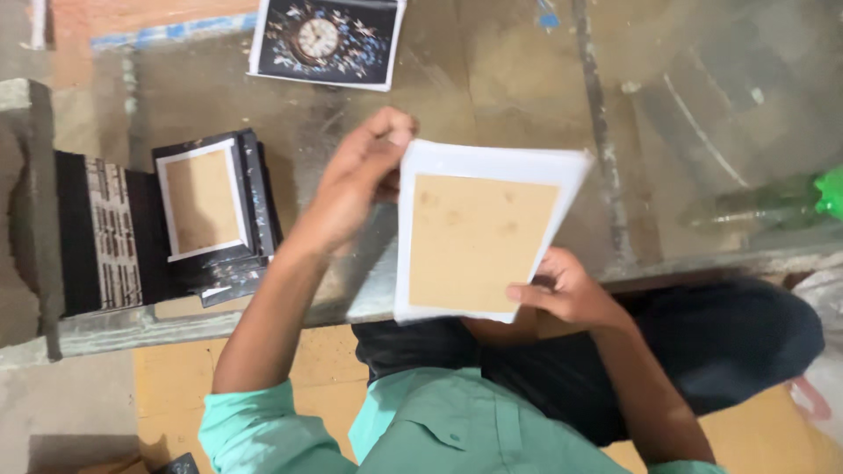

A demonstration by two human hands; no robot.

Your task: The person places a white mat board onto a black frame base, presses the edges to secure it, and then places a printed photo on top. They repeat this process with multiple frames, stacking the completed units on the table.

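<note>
I hold a stack of white-bordered boards [479,237] with a brown cardboard panel facing up, above the edge of a worn glass-topped table [527,79]. My left hand [356,180] pinches the stack's upper left corner. My right hand [566,290] grips its lower right corner from beneath. To the left on the table lies a pile of similar boards [211,206] with dark edges, the top one showing its brown back in a white frame.
A dark printed panel with a clock face and flowers [325,39] lies at the table's far edge. A green plastic bottle [777,202] lies on its side at the right. A black patterned block [101,233] sits left of the pile. Cardboard covers the floor below.
</note>
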